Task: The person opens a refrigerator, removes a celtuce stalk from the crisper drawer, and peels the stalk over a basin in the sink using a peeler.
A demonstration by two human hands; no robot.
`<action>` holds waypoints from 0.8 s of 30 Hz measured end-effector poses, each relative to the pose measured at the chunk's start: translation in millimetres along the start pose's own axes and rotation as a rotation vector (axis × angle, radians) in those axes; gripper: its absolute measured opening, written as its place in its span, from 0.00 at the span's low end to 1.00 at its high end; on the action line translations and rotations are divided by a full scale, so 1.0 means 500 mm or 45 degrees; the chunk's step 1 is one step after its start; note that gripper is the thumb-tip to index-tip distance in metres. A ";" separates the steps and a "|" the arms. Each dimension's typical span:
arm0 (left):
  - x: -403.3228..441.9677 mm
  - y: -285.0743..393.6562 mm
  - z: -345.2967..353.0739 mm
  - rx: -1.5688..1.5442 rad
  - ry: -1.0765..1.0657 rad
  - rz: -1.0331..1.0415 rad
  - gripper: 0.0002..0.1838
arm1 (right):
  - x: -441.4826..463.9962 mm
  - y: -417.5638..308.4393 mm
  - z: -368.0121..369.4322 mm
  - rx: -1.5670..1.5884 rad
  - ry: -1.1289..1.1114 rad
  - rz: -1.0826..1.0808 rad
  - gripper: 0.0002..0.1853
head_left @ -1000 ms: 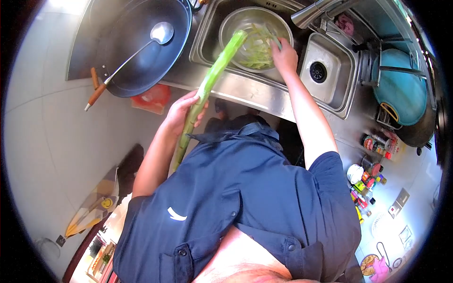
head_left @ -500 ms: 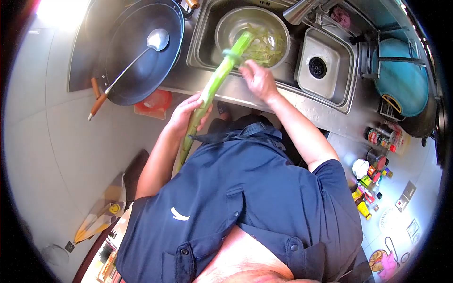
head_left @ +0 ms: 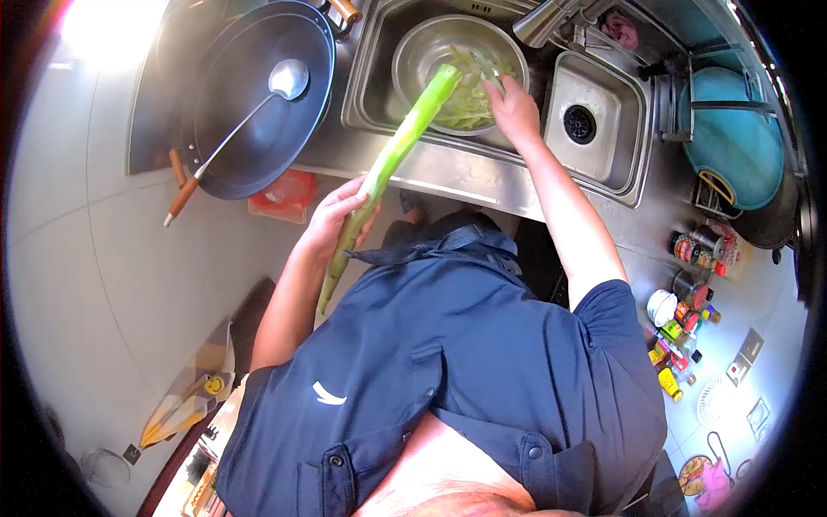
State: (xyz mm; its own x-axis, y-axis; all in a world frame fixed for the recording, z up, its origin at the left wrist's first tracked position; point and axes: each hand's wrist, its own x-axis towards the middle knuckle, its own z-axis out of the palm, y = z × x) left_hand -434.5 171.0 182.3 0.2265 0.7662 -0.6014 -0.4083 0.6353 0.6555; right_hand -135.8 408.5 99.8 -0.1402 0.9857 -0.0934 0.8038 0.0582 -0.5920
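Observation:
My left hand [head_left: 336, 213] is closed around the lower part of a long green celtuce stem [head_left: 405, 138]. The stem slants up and away, pale and peeled at its far end, darker near the hand. Its tip reaches over a metal bowl [head_left: 403, 50] in the large sink. Thin green peelings [head_left: 469, 110] lie in that bowl. My right hand [head_left: 516, 114] is over the bowl's right edge, apart from the stem, with its fingers closed on a small peeler [head_left: 494, 79]. The fingers and blur hide much of the peeler.
On the left a dark wok [head_left: 241, 95] holds a metal ladle [head_left: 288, 79]. A smaller sink basin [head_left: 594, 159] lies right of the bowl, below the faucet [head_left: 538, 26]. A blue-green round board or lid [head_left: 732, 142] stands at far right, with several bottles [head_left: 676, 345] nearer.
My right hand has moved right and away from me, taking the peeler off the stem to over the bowl. My left hand still holds the stem in about the same place.

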 end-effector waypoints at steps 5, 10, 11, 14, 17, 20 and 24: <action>0.013 0.004 0.002 0.095 0.062 0.001 0.32 | -0.022 -0.030 -0.003 0.117 0.114 0.018 0.24; 0.011 0.009 0.013 0.087 0.136 0.025 0.32 | -0.004 -0.004 -0.014 -0.244 -0.059 0.002 0.22; 0.009 0.008 0.013 0.089 0.134 0.024 0.32 | -0.005 0.000 -0.014 -0.244 -0.057 0.005 0.22; 0.009 0.009 0.011 0.113 0.160 0.018 0.32 | 0.004 0.000 -0.010 -0.125 0.160 0.087 0.21; 0.013 0.007 0.007 0.130 0.146 0.015 0.31 | 0.009 0.010 -0.003 0.022 0.062 0.034 0.22; 0.016 0.000 0.000 0.154 0.138 0.013 0.31 | 0.002 0.006 0.013 0.141 0.035 -0.037 0.24; 0.017 0.000 0.004 0.179 0.144 0.020 0.31 | -0.008 -0.015 0.009 0.246 -0.098 0.109 0.24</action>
State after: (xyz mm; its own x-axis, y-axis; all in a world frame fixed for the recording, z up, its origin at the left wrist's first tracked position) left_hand -431.2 177.6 178.3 0.1168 0.7651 -0.6332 -0.2818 0.6369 0.7176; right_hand -143.7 403.3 101.2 -0.1262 0.9703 -0.2065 0.6898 -0.0638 -0.7212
